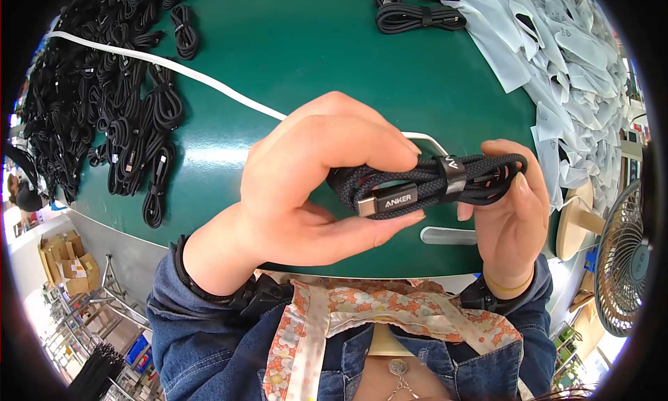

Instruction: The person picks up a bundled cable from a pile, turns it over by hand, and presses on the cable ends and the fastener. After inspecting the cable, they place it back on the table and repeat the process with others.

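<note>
Between my two hands, above the near part of the green table, is a coiled black braided charging cable (487, 171). A black strap (452, 178) wraps round the middle of its loops, and its silver-tipped plug faces me at the left end. My left hand (306, 185) grips that end, with the thumb below and the fingers above. My right hand (511, 213) pinches the looped right end between thumb and fingers. Behind my left hand, a white cord (174, 65) crosses the table and reappears just behind the cable.
A big heap of bundled black cables (90, 108) covers the table's left side. More bundles (421, 17) lie at the far right of centre, beside piled pale plastic bags (557, 60). A grey strip (447, 236) lies near the front edge. A fan (626, 262) stands at right.
</note>
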`<state>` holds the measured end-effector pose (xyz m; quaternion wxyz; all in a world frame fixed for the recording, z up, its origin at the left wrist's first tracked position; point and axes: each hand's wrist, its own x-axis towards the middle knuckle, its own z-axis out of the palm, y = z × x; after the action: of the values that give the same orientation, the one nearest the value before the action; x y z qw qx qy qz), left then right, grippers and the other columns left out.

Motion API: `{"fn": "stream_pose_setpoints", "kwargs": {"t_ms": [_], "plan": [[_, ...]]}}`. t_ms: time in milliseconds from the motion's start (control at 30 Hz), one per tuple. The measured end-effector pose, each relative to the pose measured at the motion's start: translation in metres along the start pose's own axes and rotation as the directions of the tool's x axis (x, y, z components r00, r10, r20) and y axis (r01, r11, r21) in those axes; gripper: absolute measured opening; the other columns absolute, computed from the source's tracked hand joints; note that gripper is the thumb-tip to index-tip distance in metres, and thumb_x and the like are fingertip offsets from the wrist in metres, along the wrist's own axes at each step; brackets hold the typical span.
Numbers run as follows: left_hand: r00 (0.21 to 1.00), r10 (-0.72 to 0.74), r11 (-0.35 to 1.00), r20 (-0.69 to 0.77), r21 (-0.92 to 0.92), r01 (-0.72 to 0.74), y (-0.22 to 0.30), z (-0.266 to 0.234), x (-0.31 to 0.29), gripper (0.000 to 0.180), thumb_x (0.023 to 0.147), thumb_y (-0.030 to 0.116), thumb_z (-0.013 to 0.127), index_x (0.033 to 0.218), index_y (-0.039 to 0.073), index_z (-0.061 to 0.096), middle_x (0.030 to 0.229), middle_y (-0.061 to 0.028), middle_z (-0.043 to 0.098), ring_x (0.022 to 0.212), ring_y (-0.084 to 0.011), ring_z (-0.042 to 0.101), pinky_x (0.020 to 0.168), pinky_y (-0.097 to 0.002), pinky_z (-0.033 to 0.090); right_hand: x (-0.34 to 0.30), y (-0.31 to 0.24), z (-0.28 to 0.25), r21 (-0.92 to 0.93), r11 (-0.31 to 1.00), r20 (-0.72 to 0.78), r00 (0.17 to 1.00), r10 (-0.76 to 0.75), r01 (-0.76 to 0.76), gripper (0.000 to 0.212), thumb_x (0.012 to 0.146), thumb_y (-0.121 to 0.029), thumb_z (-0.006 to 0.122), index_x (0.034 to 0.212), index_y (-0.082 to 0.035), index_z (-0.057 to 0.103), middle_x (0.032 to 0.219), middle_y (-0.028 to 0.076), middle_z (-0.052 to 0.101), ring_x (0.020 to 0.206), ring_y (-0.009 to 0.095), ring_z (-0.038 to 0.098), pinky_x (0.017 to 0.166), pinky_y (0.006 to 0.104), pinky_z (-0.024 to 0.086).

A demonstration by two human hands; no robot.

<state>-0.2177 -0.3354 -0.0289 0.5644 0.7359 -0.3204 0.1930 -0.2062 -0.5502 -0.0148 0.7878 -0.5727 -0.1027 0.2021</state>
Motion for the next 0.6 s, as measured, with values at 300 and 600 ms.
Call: {"fn": "stream_pose_setpoints", "kwargs": {"t_ms": [300, 600], "plan": [[0.966, -0.251, 0.955, -0.066, -0.179, 0.235, 0.003, -0.003, -0.004, 0.043, 0.059, 0.016, 0.070, 0.089, -0.002, 0.044, 0.080, -0.0140, 0.053, 0.064, -0.0157, 0.053, 0.051, -0.0201, 0.043, -0.001, 0.001, 0.002, -0.009, 1.000, -0.003, 1.000, -0.005, 0.005, 0.040, 0.082, -0.022, 0.039, 0.108, 0.008, 0.039, 0.091, 0.015, 0.053, 0.071, 0.015, 0.053, 0.062, 0.0248, 0.042], [0.662, -0.749, 0.540, 0.036, -0.547, 0.640, 0.015, 0.003, 0.000, 0.021, 0.081, 0.020, 0.050, 0.080, -0.001, 0.053, 0.056, -0.0021, 0.052, 0.045, -0.0052, 0.045, 0.040, -0.0165, 0.034, -0.003, 0.003, -0.003, 0.053, 0.992, 0.110, 0.987, -0.118, 0.112, 0.047, 0.077, -0.018, 0.049, 0.115, 0.004, 0.031, 0.093, 0.016, 0.052, 0.073, 0.017, 0.053, 0.062, 0.0268, 0.044]]}}
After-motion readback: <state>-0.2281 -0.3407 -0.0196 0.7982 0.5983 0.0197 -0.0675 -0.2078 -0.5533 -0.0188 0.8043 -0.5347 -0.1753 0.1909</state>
